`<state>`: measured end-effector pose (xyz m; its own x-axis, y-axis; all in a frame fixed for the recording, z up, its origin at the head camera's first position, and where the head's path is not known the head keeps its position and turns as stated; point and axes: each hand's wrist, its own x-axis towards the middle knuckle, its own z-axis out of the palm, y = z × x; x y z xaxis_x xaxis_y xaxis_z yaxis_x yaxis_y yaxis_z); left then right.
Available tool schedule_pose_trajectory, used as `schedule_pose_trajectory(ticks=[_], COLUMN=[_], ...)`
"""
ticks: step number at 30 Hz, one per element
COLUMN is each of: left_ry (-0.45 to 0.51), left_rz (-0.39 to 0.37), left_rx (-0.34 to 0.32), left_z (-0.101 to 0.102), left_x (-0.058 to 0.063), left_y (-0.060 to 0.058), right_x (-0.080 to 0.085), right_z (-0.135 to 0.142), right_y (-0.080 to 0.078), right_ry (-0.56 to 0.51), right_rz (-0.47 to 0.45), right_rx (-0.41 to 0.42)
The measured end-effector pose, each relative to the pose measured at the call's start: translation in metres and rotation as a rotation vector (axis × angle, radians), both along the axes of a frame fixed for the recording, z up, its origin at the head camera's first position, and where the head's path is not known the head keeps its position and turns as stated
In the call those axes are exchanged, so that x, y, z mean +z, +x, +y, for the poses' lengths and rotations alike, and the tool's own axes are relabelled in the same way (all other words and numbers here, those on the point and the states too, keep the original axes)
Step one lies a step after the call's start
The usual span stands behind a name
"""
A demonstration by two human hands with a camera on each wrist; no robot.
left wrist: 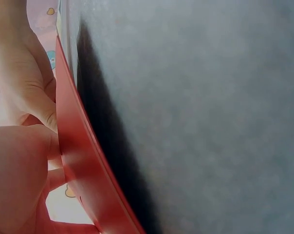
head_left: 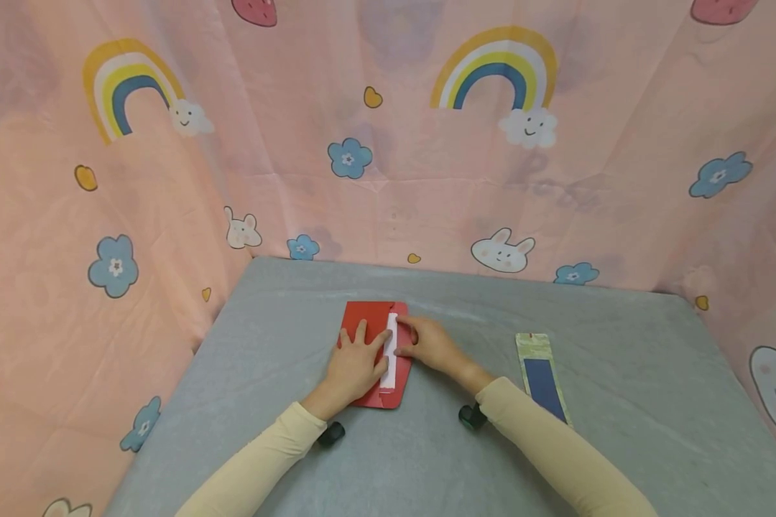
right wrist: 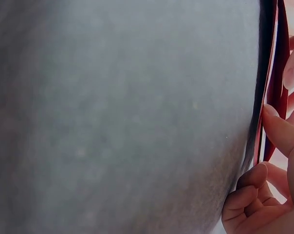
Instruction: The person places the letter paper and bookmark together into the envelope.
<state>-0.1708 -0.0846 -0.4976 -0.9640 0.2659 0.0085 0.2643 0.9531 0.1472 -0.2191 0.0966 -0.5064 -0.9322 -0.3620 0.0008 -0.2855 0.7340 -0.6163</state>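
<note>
Over right on grey table (head_left: 414,467): one green-bordered blue strip (head_left: 543,384), lower end blocked by my right sleeve (head_left: 550,445). Two black devices (head_left: 470,416), one at each wrist. Pink curtain (head_left: 394,197) behind, two rainbows. Ahead of me, on table: one red folder (head_left: 371,313), one white strip (head_left: 391,372) running along its right side. Left hand (head_left: 354,368) ungripping, fingers spread across folder, hiding part of it. Right hand (head_left: 435,346) angled in from right, thumb and fingertip at white strip; pinching or just touching, can't tell.
</note>
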Motion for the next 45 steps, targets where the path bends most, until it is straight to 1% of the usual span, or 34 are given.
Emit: schedule_pose_trajectory(ticks=[7, 14, 19, 23, 30, 35, 45], left_ry=[-0.006, -0.008, -0.015, -0.021, -0.026, -0.022, -0.028], left_rz=[0.002, 0.017, 0.027, 0.03, 0.026, 0.023, 0.022], left_rx=[-0.004, -0.01, -0.015, -0.016, -0.019, -0.016, -0.018], left_z=[0.0, 0.0, 0.0, 0.0, 0.0, 0.0, 0.0], left_x=[-0.001, -0.004, -0.005, -0.005, -0.006, -0.007, -0.006], left_y=[-0.001, -0.002, -0.003, -0.003, -0.002, -0.002, -0.001], right_x=[-0.001, -0.001, -0.002, -0.003, -0.003, -0.002, -0.001], right_z=[-0.003, -0.003, -0.003, -0.005, -0.009, -0.011, -0.009], right_y=[0.0, 0.001, 0.001, 0.001, 0.002, 0.002, 0.002], right_ry=[0.037, 0.038, 0.054, 0.068, 0.099, 0.099, 0.074], right_rz=[0.02, 0.02, 0.062, 0.075, 0.051, 0.049, 0.044], right_rx=[0.001, 0.013, 0.024, 0.016, -0.03, -0.044, -0.032])
